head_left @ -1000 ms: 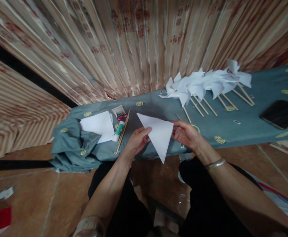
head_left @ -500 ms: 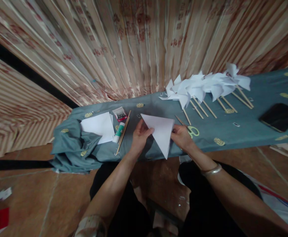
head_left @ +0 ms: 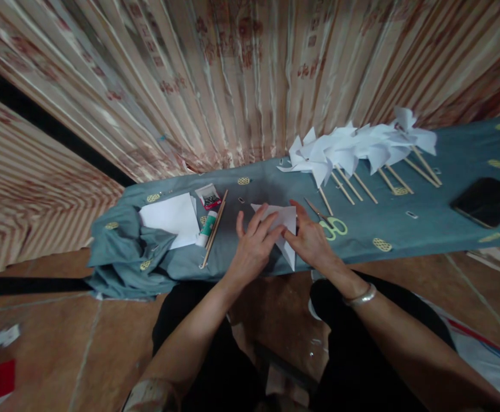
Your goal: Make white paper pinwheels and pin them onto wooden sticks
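A white sheet of paper [head_left: 288, 216], folded into a triangle, lies at the front of the cloth-covered table with one point towards me. My left hand [head_left: 253, 247] rests across it, fingers spread and lying on the paper, covering its left part. At the right edge of the paper is my right hand [head_left: 312, 239], its thumb and index finger on that edge and the other fingers curled. Green-handled scissors [head_left: 334, 228] lie just right of my right hand. To the left are a glue stick [head_left: 207, 228], thin wooden sticks [head_left: 214, 230] and a small open box of pins [head_left: 209, 196].
White paper pinwheels [head_left: 344, 150] on wooden sticks lie in a row at the back right. A dark phone [head_left: 488, 201] is at the far right. A stack of white paper [head_left: 173, 220] lies left, partly under bunched tablecloth [head_left: 134, 252]. A pleated curtain [head_left: 241, 103] hangs behind the table.
The folded paper was held up between both hands; now it is lower, against the table. My left hand has moved right, onto the paper with its fingers spread. My right hand shifted slightly left.
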{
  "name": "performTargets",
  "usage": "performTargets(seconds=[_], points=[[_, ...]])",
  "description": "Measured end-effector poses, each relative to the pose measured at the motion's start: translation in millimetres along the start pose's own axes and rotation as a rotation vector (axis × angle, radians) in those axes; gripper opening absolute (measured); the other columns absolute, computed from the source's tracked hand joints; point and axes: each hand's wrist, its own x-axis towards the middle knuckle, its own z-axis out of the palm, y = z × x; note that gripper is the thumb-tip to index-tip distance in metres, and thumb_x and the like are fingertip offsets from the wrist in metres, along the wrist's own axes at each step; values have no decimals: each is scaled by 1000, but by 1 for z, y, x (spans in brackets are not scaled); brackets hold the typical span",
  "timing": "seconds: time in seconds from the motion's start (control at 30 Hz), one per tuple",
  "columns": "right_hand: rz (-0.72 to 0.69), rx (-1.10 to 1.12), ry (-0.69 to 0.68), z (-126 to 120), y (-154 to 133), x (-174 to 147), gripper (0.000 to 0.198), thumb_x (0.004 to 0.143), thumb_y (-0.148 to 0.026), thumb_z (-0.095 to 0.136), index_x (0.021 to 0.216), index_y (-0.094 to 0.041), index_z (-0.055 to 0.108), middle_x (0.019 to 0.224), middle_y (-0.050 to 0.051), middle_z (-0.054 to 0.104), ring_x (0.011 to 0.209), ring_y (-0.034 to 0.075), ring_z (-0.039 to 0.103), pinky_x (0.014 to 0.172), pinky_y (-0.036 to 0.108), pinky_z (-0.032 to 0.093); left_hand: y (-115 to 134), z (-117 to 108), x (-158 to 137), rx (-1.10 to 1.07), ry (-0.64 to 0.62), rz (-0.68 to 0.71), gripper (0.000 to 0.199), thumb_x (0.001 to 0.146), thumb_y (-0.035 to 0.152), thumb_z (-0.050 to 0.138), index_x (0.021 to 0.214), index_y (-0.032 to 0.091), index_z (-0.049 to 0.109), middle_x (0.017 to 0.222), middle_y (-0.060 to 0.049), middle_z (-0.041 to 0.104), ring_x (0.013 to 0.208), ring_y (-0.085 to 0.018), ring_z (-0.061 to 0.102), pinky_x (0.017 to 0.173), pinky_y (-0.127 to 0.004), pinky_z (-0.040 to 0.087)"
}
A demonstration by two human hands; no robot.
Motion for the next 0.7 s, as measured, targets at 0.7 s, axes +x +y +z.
performTargets(seconds=[0.7], points=[[-729,-231,-144,-7,37,-26,64,83,-3,43,146,-17,47,157,16,43,148,26,37,117,53,35,-31,-11,-43,-113,-283,-11,27,96,16,53,118,20,68,124,-9,72,125,-25,61,119,-61,31]])
